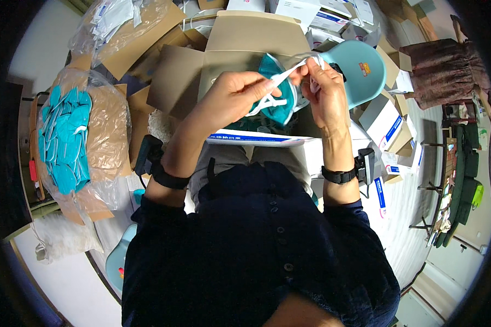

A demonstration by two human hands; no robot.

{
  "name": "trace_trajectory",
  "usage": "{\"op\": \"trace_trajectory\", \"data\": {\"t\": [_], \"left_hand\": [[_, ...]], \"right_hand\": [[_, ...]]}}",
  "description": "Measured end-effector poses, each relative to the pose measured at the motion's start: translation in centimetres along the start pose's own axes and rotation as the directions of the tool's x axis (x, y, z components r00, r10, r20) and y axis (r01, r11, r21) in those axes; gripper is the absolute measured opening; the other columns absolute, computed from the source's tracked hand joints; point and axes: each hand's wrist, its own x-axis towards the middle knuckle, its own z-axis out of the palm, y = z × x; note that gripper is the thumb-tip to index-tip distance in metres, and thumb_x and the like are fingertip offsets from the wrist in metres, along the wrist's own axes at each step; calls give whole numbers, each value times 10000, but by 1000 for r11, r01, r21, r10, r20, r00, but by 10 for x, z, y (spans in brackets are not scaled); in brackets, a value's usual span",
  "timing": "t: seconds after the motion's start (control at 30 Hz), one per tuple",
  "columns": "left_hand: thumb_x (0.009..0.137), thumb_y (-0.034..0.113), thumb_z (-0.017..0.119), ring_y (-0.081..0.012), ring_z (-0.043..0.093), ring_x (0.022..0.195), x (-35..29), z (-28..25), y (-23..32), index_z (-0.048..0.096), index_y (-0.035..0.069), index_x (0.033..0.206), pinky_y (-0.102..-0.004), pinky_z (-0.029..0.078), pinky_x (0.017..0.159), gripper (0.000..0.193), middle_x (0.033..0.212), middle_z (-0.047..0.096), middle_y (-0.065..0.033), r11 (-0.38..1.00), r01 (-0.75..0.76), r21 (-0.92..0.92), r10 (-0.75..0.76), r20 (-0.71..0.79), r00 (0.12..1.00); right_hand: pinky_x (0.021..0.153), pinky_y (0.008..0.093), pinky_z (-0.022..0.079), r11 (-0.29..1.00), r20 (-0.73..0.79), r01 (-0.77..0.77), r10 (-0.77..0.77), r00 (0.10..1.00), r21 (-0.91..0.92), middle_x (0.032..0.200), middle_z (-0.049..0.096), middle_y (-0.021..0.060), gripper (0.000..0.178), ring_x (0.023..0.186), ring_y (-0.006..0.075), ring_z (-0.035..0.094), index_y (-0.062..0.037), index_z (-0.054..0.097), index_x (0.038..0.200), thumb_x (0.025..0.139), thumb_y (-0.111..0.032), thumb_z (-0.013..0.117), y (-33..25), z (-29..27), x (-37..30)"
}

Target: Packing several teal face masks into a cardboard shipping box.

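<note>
A teal face mask (281, 113) with white straps hangs between my hands, over an open cardboard box (258, 34). My left hand (232, 99) is closed in a pinch on the mask's white strap. The strap runs up and right to my right hand (326, 87), whose fingers are also closed on it, with some of the white band looped round them. More teal material lies low inside the box, mostly hidden by its white front flap (259, 138) with a blue stripe.
At left, a carton lined with clear plastic (106, 128) holds a heap of teal masks (65, 139). Another plastic-lined carton (142, 41) with white pieces stands behind it. A light-blue stool (360, 68) is beyond my right hand; several white cartons (384, 128) lie at right.
</note>
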Motion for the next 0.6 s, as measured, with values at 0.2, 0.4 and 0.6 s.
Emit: {"op": "trace_trajectory", "data": {"t": [0.2, 0.4, 0.6], "left_hand": [[998, 203, 510, -21, 345, 463, 9, 12, -5, 602, 15, 913, -220, 255, 427, 226, 585, 415, 52, 995, -27, -93, 32, 51, 998], [959, 69, 392, -33, 336, 376, 12, 21, -1, 570, 4, 1039, -219, 261, 343, 206, 537, 417, 29, 981, -17, -192, 23, 29, 999], [1020, 192, 398, -14, 279, 341, 9, 22, 3, 570, -7, 1155, -188, 228, 314, 296, 493, 348, 61, 936, 52, -349, -38, 47, 998]], "right_hand": [[427, 157, 266, 993, 62, -1, -6, 998, 118, 923, 713, 91, 309, 521, 6, 418, -71, 623, 802, 1002, -261, 485, -3, 14, 2], [400, 166, 310, 936, 124, -85, 45, 991, 341, 987, 702, 189, 284, 624, 70, 596, -33, 623, 851, 997, -234, 488, 4, 10, 8], [396, 159, 300, 967, 55, -70, 58, 997, 243, 990, 705, 172, 271, 634, 54, 596, -35, 635, 875, 993, -234, 492, -4, 16, 5]]}}
